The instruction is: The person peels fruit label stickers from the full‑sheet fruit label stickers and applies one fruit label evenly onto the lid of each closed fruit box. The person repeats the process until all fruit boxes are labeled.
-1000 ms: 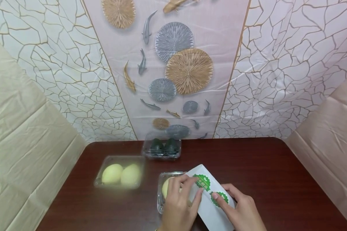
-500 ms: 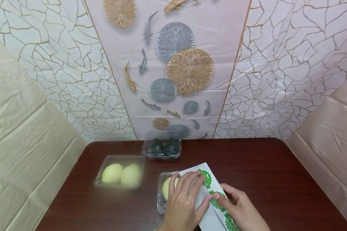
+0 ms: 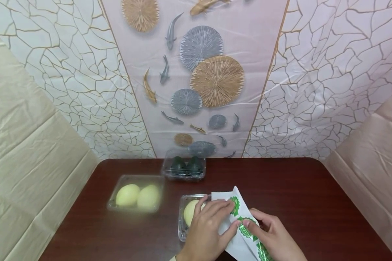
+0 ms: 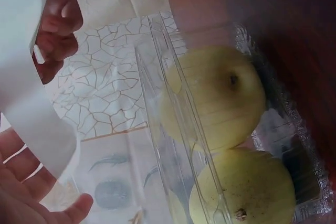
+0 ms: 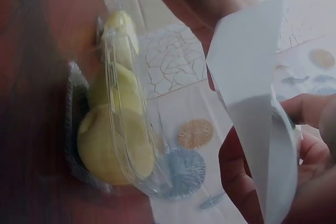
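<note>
A white sheet (image 3: pixel 241 246) with green round scalloped stickers (image 3: pixel 246 232) bends between my hands at the table's front. My left hand (image 3: pixel 207 226) lies over its left part, fingers fairly straight on top and thumb near the right thumb. My right hand (image 3: pixel 274 232) pinches the right edge, thumb on the stickers and fingers beneath. In the right wrist view, the sheet's plain back (image 5: pixel 252 61) hides part of the fingers. Beside the left hand stands a clear plastic clamshell box (image 3: pixel 183 232) with yellow-green fruits (image 4: pixel 215 98) that look like pears; the left hand covers part of it.
On the left of the dark red table (image 3: pixel 85 235) is another clear box (image 3: pixel 135 178) with two pale yellow-green fruits (image 3: pixel 127 195). A clear box (image 3: pixel 170 163) at the back edge holds two dark green fruits (image 3: pixel 194 165), perhaps avocados. Patterned cloth (image 3: pixel 215 81) hangs behind.
The sheet has gone from nearly flat to bent, its sticker row now along the ridge and a corner raised. My left hand has moved a little to the right over it; the right keeps its pinch.
</note>
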Tool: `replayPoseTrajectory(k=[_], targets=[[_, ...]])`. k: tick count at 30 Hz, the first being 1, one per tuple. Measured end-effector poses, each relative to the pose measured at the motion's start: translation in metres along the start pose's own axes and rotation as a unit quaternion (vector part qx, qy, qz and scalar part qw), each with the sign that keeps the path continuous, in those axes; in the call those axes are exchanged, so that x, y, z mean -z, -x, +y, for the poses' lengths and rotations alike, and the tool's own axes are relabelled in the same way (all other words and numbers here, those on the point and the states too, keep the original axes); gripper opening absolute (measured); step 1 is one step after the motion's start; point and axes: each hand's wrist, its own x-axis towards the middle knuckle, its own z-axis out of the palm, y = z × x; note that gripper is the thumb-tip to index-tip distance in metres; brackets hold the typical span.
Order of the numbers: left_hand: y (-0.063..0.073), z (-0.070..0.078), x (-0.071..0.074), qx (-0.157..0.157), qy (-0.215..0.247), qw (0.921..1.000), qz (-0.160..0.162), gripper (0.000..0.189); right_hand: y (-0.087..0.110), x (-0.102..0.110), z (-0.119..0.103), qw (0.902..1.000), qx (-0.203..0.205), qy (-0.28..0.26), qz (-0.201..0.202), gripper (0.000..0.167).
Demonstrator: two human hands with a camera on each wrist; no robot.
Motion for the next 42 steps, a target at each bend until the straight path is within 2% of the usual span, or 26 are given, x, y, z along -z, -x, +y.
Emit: replayPoseTrajectory(k=[2,4,6,11,16,22,30,33,38,42], targets=[[0.000,0.001,-0.001,-0.003,-0.001,1.0000,0.001,0.031,0.000,-0.004,0.001,0.9971,0.057,0.045,0.025,0.025],[0.000,0.001,-0.001,-0.002,0.001,1.0000,0.000,0.027,-0.001,-0.009,0.002,0.9864,0.119,0.099,0.055,0.019],[0.000,0.002,0.000,0.001,0.008,1.0000,-0.001,0.024,-0.001,-0.012,0.003,0.9734,0.168,0.134,0.079,0.023],[0.000,0.002,0.001,0.006,0.017,0.9998,-0.003,0.021,-0.002,-0.018,0.006,0.9427,0.235,0.201,0.125,0.032],[0.001,0.001,0.001,-0.004,-0.004,1.0000,0.000,0.022,-0.003,-0.021,0.009,0.9253,0.256,0.239,0.146,0.035],[0.002,-0.001,0.001,-0.002,-0.010,0.9999,0.008,0.022,-0.002,-0.023,0.012,0.9184,0.244,0.266,0.162,0.032],[0.002,0.003,0.001,0.033,0.001,0.9992,0.024,0.013,0.002,-0.023,0.010,0.9252,0.201,0.276,0.165,0.026],[0.002,0.005,0.000,0.043,-0.003,0.9985,0.036,0.011,0.001,-0.023,0.011,0.9217,0.206,0.282,0.169,0.026],[0.002,0.003,-0.004,0.014,-0.039,0.9968,0.068,0.017,0.000,-0.024,0.010,0.9168,0.224,0.282,0.172,0.027],[0.002,0.002,-0.005,0.009,-0.039,0.9970,0.066,0.024,-0.001,-0.023,0.009,0.9134,0.239,0.283,0.169,0.030]])
